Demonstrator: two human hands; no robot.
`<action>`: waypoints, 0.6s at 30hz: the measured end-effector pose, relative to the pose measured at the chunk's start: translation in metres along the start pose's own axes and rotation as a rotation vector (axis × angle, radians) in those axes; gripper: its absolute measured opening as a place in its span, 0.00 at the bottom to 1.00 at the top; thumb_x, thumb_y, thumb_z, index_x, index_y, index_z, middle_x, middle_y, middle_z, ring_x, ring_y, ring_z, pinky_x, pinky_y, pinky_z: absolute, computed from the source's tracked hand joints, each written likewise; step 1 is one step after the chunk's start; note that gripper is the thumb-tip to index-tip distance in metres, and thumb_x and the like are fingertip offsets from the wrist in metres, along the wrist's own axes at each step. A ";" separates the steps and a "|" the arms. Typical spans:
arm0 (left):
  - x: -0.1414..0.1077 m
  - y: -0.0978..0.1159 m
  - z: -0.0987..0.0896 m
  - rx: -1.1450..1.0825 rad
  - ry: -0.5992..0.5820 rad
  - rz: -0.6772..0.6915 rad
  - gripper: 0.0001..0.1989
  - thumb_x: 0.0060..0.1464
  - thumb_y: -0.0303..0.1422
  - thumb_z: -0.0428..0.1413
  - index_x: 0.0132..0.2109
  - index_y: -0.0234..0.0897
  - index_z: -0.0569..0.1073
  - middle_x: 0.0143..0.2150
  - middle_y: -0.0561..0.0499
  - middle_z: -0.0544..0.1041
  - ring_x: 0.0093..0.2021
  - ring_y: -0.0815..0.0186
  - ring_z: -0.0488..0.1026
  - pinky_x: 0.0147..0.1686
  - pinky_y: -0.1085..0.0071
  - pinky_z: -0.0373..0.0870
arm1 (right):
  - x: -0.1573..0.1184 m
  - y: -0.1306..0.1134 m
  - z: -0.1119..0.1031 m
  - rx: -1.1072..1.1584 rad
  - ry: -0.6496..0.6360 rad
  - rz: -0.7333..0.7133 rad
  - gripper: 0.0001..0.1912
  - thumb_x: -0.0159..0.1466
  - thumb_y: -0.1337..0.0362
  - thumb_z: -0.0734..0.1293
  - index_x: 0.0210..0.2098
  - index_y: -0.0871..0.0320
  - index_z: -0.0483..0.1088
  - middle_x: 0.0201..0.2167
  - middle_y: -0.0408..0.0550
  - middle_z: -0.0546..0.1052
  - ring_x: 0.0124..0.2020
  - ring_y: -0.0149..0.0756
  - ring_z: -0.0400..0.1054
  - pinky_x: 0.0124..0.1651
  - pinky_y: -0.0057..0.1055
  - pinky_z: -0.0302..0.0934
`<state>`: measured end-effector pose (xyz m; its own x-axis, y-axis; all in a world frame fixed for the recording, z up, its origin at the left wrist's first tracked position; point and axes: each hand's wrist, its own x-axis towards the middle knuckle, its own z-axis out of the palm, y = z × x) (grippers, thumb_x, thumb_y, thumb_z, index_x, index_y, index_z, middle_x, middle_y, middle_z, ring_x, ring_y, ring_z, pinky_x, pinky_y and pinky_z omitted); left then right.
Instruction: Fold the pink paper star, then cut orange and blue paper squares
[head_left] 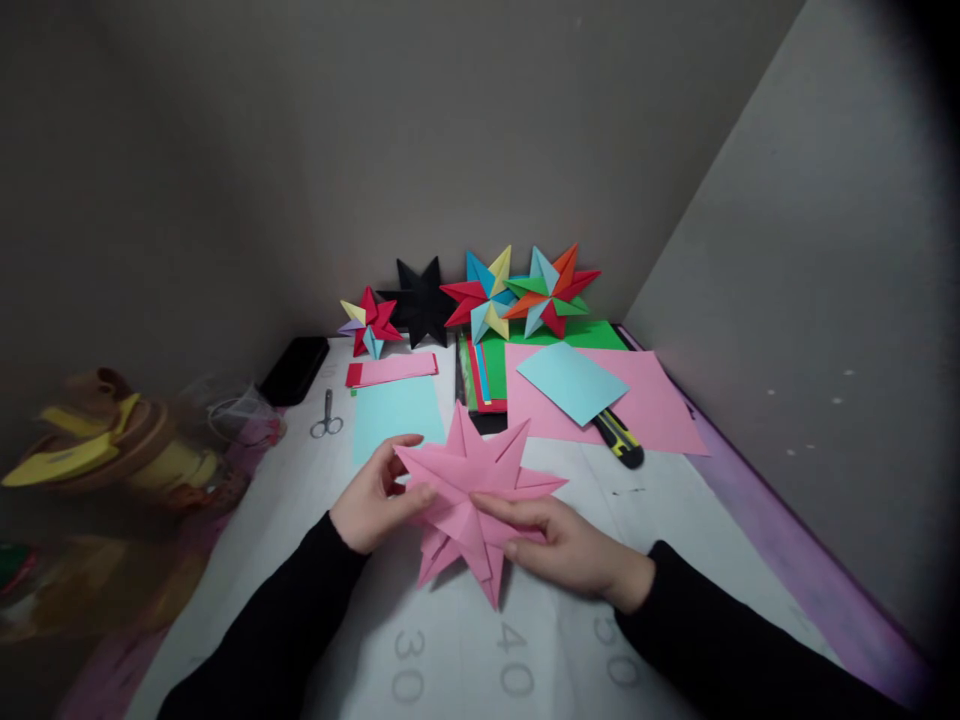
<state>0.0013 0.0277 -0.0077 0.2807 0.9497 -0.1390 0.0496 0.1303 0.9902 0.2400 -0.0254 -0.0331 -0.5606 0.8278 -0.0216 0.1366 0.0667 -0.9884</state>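
A pink folded paper star (pixel 465 475) with several points is held up just above the white table sheet. My left hand (pixel 386 495) grips its left point, thumb on the front face and fingers curled behind. On the right side, my right hand (pixel 566 545) holds the star too, its index finger laid along the front near the centre and the thumb lower down. The fingers behind the paper are partly hidden. Beyond the star lie a light blue paper sheet (pixel 394 408) and a pink paper sheet (pixel 656 405).
Finished paper stars, including a black one (pixel 424 302), lean on the back wall. Small scissors (pixel 327 418) and a phone-like black slab (pixel 295 370) lie left. A yellow-black utility knife (pixel 621 440) sits right, partly under a light blue square (pixel 574 380). A cup-like container (pixel 142 450) stands left.
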 end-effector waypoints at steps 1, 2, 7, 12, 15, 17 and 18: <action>-0.001 0.000 0.003 -0.052 -0.054 -0.046 0.28 0.40 0.38 0.66 0.49 0.34 0.69 0.40 0.46 0.77 0.38 0.61 0.74 0.34 0.69 0.70 | 0.000 0.000 0.000 0.000 -0.015 -0.002 0.27 0.62 0.67 0.64 0.60 0.50 0.59 0.62 0.46 0.61 0.63 0.39 0.55 0.63 0.46 0.50; -0.002 0.000 0.006 -0.097 -0.094 -0.085 0.25 0.40 0.38 0.66 0.46 0.32 0.71 0.36 0.47 0.78 0.36 0.62 0.75 0.34 0.69 0.70 | -0.001 0.000 -0.001 -0.002 -0.030 -0.004 0.27 0.62 0.67 0.64 0.60 0.49 0.58 0.62 0.46 0.61 0.63 0.39 0.55 0.63 0.46 0.50; -0.003 -0.003 0.017 -0.139 -0.125 -0.174 0.12 0.41 0.36 0.65 0.31 0.31 0.78 0.26 0.51 0.79 0.26 0.67 0.74 0.30 0.72 0.69 | -0.002 0.003 -0.003 -0.023 -0.059 -0.001 0.28 0.61 0.68 0.65 0.60 0.49 0.59 0.62 0.47 0.61 0.62 0.40 0.55 0.63 0.46 0.49; -0.001 -0.006 0.014 -0.147 -0.096 -0.164 0.12 0.43 0.35 0.65 0.32 0.30 0.78 0.28 0.50 0.80 0.28 0.67 0.75 0.31 0.73 0.70 | -0.001 0.004 -0.003 -0.010 -0.044 0.031 0.28 0.61 0.67 0.65 0.59 0.49 0.59 0.62 0.47 0.60 0.63 0.40 0.54 0.64 0.47 0.48; 0.000 -0.003 0.007 -0.135 -0.060 -0.134 0.20 0.39 0.34 0.66 0.41 0.32 0.74 0.31 0.50 0.80 0.30 0.66 0.75 0.32 0.72 0.70 | -0.001 0.002 -0.002 -0.009 -0.046 0.046 0.27 0.61 0.66 0.65 0.59 0.50 0.59 0.62 0.48 0.60 0.63 0.40 0.54 0.64 0.47 0.48; -0.001 0.000 0.003 -0.098 -0.036 -0.129 0.28 0.37 0.33 0.67 0.47 0.35 0.70 0.30 0.52 0.79 0.29 0.66 0.75 0.31 0.71 0.71 | -0.002 0.002 -0.002 -0.019 -0.068 0.042 0.26 0.62 0.65 0.64 0.59 0.50 0.59 0.62 0.48 0.61 0.63 0.40 0.55 0.63 0.47 0.49; -0.001 0.002 0.002 -0.082 -0.034 -0.140 0.29 0.37 0.33 0.67 0.48 0.35 0.68 0.29 0.53 0.79 0.27 0.66 0.75 0.30 0.71 0.71 | -0.002 0.002 -0.002 -0.024 -0.083 0.036 0.26 0.62 0.65 0.64 0.59 0.49 0.59 0.62 0.47 0.61 0.62 0.40 0.55 0.63 0.47 0.50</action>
<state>0.0033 0.0260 -0.0060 0.3087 0.9107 -0.2743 0.0127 0.2844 0.9586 0.2428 -0.0264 -0.0346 -0.6207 0.7809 -0.0702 0.1768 0.0522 -0.9829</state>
